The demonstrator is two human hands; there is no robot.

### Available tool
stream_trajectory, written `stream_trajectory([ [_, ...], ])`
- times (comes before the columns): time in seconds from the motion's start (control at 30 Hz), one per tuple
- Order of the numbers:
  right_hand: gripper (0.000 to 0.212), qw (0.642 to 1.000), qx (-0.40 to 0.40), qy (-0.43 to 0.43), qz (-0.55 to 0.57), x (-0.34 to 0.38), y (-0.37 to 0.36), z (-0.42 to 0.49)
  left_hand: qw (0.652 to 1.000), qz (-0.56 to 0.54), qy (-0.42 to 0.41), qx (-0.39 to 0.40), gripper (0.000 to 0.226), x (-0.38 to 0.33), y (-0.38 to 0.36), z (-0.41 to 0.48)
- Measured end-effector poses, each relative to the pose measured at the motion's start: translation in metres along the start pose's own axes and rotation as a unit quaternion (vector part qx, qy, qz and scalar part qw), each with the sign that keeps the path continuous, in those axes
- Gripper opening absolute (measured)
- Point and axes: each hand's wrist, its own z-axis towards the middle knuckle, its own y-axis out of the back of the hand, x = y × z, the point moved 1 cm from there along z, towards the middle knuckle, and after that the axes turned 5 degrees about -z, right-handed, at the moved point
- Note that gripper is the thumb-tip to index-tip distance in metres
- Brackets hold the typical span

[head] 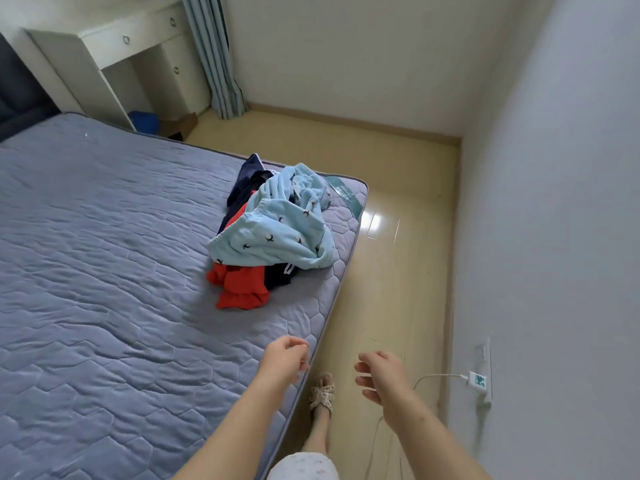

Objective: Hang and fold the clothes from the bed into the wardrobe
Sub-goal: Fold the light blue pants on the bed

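Looking down at the bed (104, 271), bare quilted grey-blue mattress, with the clothes all dumped in one heap near the far right corner. On top is a light blue garment (277, 230) with little dark bird prints, bunched up and spilling toward the mattress edge. A red garment (242, 285) pokes out from under it on the near side, and a navy garment (247, 183) sticks out at the back, with another bit of dark fabric showing next to the red. There's a teal label (341, 192) on the mattress corner just beside the pile.

Both hands are out in front, well short of the heap and not touching anything. The left hand (285, 358) hovers over the near edge of the bed, fingers loosely curled in with the tips close to the thumb, nothing in them. The right hand (379, 375) is out over the floor (381, 168), fingers relaxed, a bit curled and slightly apart, also holding nothing.

Between the arms you can see a foot in a pale sandal (322, 396) on the floor right beside the bed. A white charger (477, 378) is plugged in on the right wall with its cable (433, 377) trailing off. A grey-green curtain (214, 53) hangs in the far corner.
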Motion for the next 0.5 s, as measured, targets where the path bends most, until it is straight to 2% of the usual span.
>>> stream_trajectory([
  [0.13,0.014,0.998,0.008,0.022,-0.053,0.065,-0.019,0.062,0.999,-0.017,-0.023,0.029,0.018,-0.057,-0.013,0.067],
  [0.27,0.013,0.993,0.027,0.023,-0.111,0.136,-0.046,0.112,1.000,-0.019,-0.023,0.001,0.016,-0.116,0.005,0.131],
  [0.5,0.010,0.989,0.051,0.026,-0.135,0.227,-0.083,0.180,0.999,-0.039,-0.001,-0.037,0.013,-0.188,0.032,0.214],
])
